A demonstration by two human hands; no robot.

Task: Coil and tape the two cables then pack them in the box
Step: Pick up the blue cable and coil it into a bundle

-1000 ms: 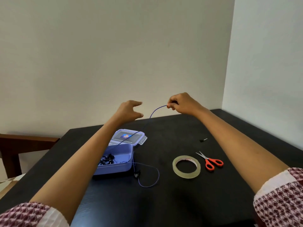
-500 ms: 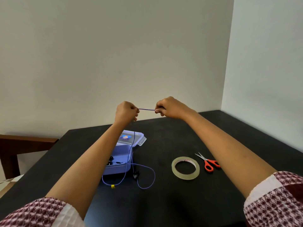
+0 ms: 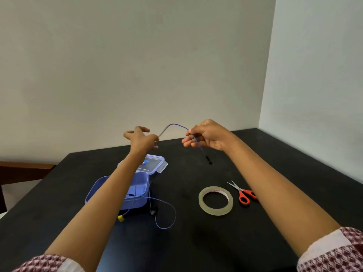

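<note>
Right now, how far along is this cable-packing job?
Early days. Done: the box is open, nothing more. In hand: the purple cable arches between the right hand, which pinches it, and the left hand; the rest of it trails loose by the box, uncoiled. Left: coiling and taping both cables (the tape roll and scissors lie untouched), then packing.

Both arms are reaching forward and converging, hands well apart at about the same height. Right hand (image 3: 206, 137) is pinching the purple cable (image 3: 176, 125) between thumb and forefinger, palm facing left, other fingers hanging loosely curled below. Left hand (image 3: 140, 139) is showing its back to the camera, fingers splayed and half curled. The cable is meeting its thumb side, but the grip there is blurred, so can't call it.
</note>
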